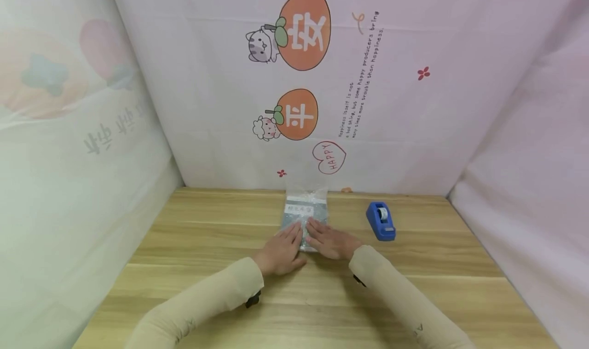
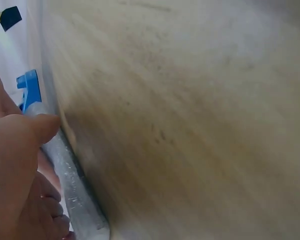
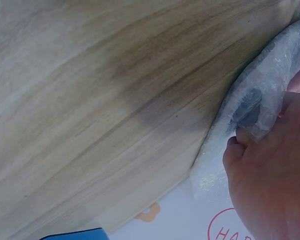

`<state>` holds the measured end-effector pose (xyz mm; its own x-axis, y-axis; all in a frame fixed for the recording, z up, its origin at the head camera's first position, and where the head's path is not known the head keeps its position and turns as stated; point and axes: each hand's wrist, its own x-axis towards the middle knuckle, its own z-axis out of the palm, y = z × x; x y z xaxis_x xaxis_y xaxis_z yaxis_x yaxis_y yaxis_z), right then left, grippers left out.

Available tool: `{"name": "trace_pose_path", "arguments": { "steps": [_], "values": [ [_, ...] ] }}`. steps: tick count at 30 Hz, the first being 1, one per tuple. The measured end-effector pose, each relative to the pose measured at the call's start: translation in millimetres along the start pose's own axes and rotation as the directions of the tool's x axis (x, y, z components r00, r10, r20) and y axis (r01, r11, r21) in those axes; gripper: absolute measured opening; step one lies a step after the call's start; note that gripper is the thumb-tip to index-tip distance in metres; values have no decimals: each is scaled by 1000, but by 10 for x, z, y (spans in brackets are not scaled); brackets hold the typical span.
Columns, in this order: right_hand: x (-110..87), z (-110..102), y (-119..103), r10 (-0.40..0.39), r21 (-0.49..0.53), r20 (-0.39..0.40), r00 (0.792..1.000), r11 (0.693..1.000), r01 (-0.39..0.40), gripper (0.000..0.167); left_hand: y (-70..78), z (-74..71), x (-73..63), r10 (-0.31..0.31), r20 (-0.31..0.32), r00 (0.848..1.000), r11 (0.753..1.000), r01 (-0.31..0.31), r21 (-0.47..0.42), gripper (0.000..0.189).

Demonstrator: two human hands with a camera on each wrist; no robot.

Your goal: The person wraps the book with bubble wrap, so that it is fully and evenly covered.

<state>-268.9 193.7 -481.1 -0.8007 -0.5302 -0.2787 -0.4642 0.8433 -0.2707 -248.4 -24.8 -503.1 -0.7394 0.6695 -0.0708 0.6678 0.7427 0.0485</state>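
A flat grey-blue item with a white lettered label, wrapped in clear bubble wrap point(image 1: 294, 209), lies on the wooden table. My left hand point(image 1: 281, 249) rests on its near left part, fingers stretched forward and thumb out to the side. From the right, my right hand point(image 1: 334, 241) presses on the wrap with extended fingers, its fingertips close to those of the left. The left wrist view shows the package's long edge point(image 2: 77, 195) beside the left hand. In the right wrist view, a loose fold of wrap point(image 3: 272, 95) stands up by the right fingers.
To the right of the package, a blue tape dispenser point(image 1: 381, 222) with a roll stands on the wooden table point(image 1: 221, 226). White printed cloth point(image 1: 221, 109) hangs behind the table, and more cloth encloses both sides. The wrap's far end reaches the back cloth.
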Motion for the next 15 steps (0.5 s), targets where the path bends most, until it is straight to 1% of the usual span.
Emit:
{"name": "trace_pose_path", "arguments": {
  "steps": [3,4,7,11,15],
  "values": [
    [13,26,-1,-4,4,-7,1000,1000,4,68,-3,51,39,-28,-9,1000,999,28,-22,83],
    [12,27,-4,-6,7,-8,1000,1000,7,68,-4,59,50,-37,-3,999,999,37,-30,83],
    [19,38,1,-15,26,-7,1000,1000,15,68,9,9,47,-63,34,997,996,66,-67,85],
    [14,40,23,-11,56,-7,1000,998,12,68,-7,-11,75,-68,60,996,991,74,-115,89],
    [-1,36,46,-14,70,-9,1000,997,15,69,-11,4,98,-71,79,994,982,83,-169,92]
  ]
}}
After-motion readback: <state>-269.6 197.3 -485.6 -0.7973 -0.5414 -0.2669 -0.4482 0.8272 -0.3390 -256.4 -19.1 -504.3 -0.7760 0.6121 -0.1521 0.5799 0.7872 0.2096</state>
